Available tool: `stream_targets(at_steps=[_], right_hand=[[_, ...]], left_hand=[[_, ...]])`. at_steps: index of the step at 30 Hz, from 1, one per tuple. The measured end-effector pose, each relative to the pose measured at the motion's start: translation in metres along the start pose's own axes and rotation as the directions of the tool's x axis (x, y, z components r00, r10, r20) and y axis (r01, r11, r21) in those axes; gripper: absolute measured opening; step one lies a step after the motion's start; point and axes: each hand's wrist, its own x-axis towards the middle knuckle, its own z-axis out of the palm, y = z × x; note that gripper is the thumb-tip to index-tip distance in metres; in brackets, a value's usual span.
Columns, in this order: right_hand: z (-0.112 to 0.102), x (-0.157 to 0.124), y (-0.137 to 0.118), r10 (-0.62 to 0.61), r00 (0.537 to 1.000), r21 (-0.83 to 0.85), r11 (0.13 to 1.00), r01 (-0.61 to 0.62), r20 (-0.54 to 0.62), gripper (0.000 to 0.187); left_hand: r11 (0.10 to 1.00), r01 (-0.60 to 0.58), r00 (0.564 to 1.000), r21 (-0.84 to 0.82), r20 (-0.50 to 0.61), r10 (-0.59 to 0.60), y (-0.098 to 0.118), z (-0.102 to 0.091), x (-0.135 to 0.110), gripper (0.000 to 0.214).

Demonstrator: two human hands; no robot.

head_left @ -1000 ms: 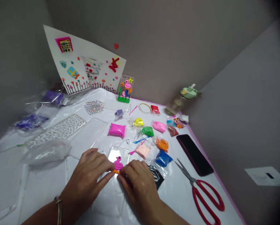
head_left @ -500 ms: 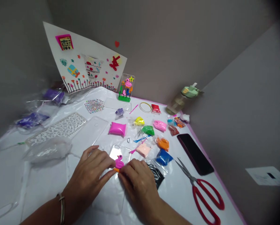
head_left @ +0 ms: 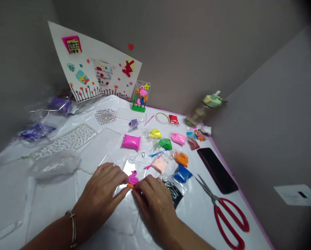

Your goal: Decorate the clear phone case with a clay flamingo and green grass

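A small pink clay flamingo [head_left: 132, 177] with an orange piece [head_left: 130, 186] at its base lies on a clear phone case [head_left: 126, 217]. My left hand [head_left: 102, 193] rests over the case, its thumb and fingertips against the orange piece. My right hand [head_left: 154, 203] comes in from the other side, with its fingertips pressed to the same spot. Between them, the two hands hide part of the case and the flamingo's lower edge.
Packets of coloured clay [head_left: 131, 142] lie just beyond the hands. Red-handled scissors [head_left: 223, 211] and a dark phone [head_left: 217, 170] sit to the right. Further clear cases, plastic wrap, a rhinestone sheet, a decorated case, a drawing and a water bottle lie behind.
The whole view drifts slightly as my head moves. Both hands stay at the flamingo, and their hold shows no clear change.
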Motion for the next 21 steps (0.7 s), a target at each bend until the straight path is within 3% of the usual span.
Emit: stream_targets(at_steps=[4,9,12,21], right_hand=[[-0.003,0.001,0.0,0.041,0.999,0.028,0.999,-0.04,-0.015,0.005],[-0.006,0.005,0.002,0.006,0.999,-0.056,0.998,-0.008,-0.045,0.033],[-0.005,0.005,0.004,-0.029,0.999,-0.127,0.992,0.024,-0.039,0.04],[-0.005,0.012,0.001,-0.061,0.995,-0.148,0.988,0.048,-0.082,0.028]], left_hand=[[1.0,0.023,1.0,-0.018,0.0,-0.023,-0.001,0.001,-0.001,0.009],[0.998,0.054,0.998,-0.025,0.018,-0.054,0.0,0.001,-0.002,0.009],[0.997,0.076,0.997,-0.026,0.026,-0.075,0.001,0.001,-0.002,0.009],[0.995,0.088,0.996,-0.04,0.031,-0.087,0.0,0.001,-0.002,0.009]])
